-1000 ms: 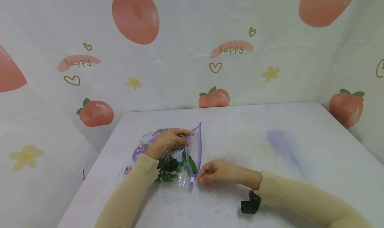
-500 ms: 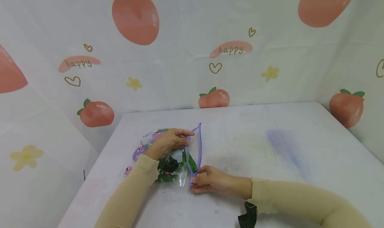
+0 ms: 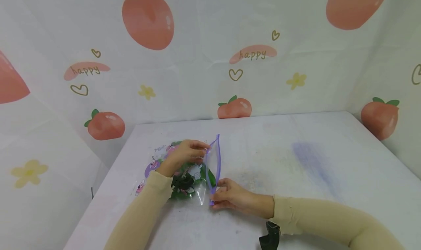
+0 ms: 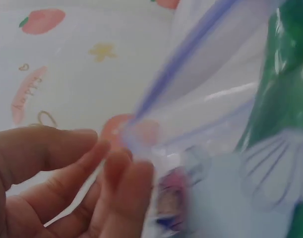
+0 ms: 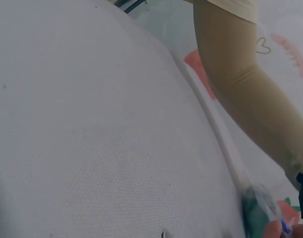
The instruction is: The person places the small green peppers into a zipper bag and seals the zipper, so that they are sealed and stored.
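Note:
A clear zip bag with cartoon prints and a purple zip edge lies on the table, its mouth facing right and gaping. Green, shiny contents show through the film. My left hand pinches the rim near the mouth's far end. Up close in the left wrist view, the thumb and fingertips meet at the film beside the purple zip strip. At the mouth's near corner, my right hand pinches the purple zip end, and its fingertips hide the slider. A sliver of purple shows between those fingertips in the right wrist view.
The white table carries a faint purple smear on the right. A white backdrop cloth with peach prints hangs behind and at both sides. Black wrist mounts sit at the cuffs.
My right hand has moved left and slightly down to the bag's near corner and taken hold of the zip end. My left hand has shifted slightly left at the far end.

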The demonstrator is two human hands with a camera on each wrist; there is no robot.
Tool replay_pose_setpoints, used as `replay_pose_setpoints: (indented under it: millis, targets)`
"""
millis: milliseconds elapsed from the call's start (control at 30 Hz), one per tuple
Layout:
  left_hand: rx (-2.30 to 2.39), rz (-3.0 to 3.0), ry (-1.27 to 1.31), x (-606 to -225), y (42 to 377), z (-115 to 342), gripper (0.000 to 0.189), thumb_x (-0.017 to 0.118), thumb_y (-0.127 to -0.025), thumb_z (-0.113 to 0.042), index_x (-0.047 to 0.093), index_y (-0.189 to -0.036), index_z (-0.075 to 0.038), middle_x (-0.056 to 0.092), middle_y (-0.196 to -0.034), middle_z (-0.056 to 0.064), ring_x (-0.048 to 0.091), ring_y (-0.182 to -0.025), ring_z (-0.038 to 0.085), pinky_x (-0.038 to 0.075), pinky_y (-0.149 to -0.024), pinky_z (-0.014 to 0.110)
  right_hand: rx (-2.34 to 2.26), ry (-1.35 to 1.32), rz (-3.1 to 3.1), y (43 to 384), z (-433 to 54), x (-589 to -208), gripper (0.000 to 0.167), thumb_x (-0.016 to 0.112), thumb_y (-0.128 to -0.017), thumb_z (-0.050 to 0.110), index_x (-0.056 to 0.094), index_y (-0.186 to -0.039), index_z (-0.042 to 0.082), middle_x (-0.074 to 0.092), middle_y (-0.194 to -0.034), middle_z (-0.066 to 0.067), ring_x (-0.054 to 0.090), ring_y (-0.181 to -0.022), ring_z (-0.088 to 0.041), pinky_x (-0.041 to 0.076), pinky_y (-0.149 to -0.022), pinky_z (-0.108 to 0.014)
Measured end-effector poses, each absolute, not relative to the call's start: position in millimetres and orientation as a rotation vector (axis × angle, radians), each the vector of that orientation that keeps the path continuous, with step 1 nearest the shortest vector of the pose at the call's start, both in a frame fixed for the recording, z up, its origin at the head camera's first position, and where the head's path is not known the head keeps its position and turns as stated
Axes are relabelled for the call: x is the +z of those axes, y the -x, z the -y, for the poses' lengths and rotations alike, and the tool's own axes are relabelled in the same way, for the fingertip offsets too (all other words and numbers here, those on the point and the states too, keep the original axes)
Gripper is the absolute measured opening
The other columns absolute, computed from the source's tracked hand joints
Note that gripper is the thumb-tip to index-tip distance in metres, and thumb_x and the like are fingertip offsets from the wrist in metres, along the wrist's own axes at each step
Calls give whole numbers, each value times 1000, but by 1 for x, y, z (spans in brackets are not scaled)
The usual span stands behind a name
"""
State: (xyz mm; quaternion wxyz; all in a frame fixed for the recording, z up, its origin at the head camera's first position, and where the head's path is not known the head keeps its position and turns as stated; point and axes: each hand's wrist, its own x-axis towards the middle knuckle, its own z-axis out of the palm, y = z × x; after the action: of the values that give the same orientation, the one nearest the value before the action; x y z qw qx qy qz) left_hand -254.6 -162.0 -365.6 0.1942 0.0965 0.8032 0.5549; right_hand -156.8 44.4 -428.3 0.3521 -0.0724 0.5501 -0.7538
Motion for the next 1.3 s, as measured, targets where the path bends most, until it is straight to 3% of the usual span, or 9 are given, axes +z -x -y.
replay_pose_setpoints:
  millis: [167,300,533,800,933,1100,1300]
  targets:
    - [1457,-2435,-328,-349,241,162,30,61,-92,-11,65,-120,2,64,-112,23,65,-91,33,56,-80,37,-1943,210,-1442,158,-47,-429,54,58,-87,-8,22,-127,-7,62,-81,-5,66,-72,-14,57,-73,-28]
    - [1371,-2452,-483,-339,220,158,29,63,-93,-16,67,-118,-1,65,-110,21,67,-90,31,56,-80,37,-1928,228,-1461,160,-49,-428,56,58,-86,-7,22,-129,-8,62,-80,-4,66,-71,-13,57,-74,-28]
    - [1168,-2445,-663,-341,176,155,22,63,-94,-22,71,-111,-10,69,-100,10,63,-81,14,52,-70,31,-1904,243,-1470,163,-50,-427,60,59,-87,-5,19,-132,-8,63,-79,-2,65,-70,-12,57,-74,-27]
    - [1182,-2212,-602,-358,138,158,19,63,-93,-14,72,-101,1,70,-85,10,61,-72,8,52,-65,20,-1868,236,-1543,163,-52,-426,63,60,-87,-3,20,-134,-11,63,-76,-1,62,-64,-8,55,-68,-22]
    - [1185,-2131,-497,-372,122,158,16,63,-92,-11,72,-96,2,70,-79,13,59,-68,8,51,-59,21,-1882,229,-1543,162,-52,-424,60,60,-87,-6,21,-133,-10,63,-74,-1,61,-64,-8,54,-65,-20]
    - [1391,-1888,-347,-396,107,157,20,60,-91,-6,65,-106,6,70,-82,12,63,-71,11,56,-61,25,-1889,232,-1543,161,-52,-423,58,60,-86,-7,22,-131,-9,63,-72,0,60,-62,-8,53,-64,-20]
    - [1687,-1624,-120,-414,95,154,41,60,-92,-10,49,-126,10,69,-94,3,66,-83,12,57,-76,30,-1864,246,-1564,162,-52,-424,59,61,-86,-6,23,-132,-8,63,-71,1,57,-59,-7,50,-62,-19]
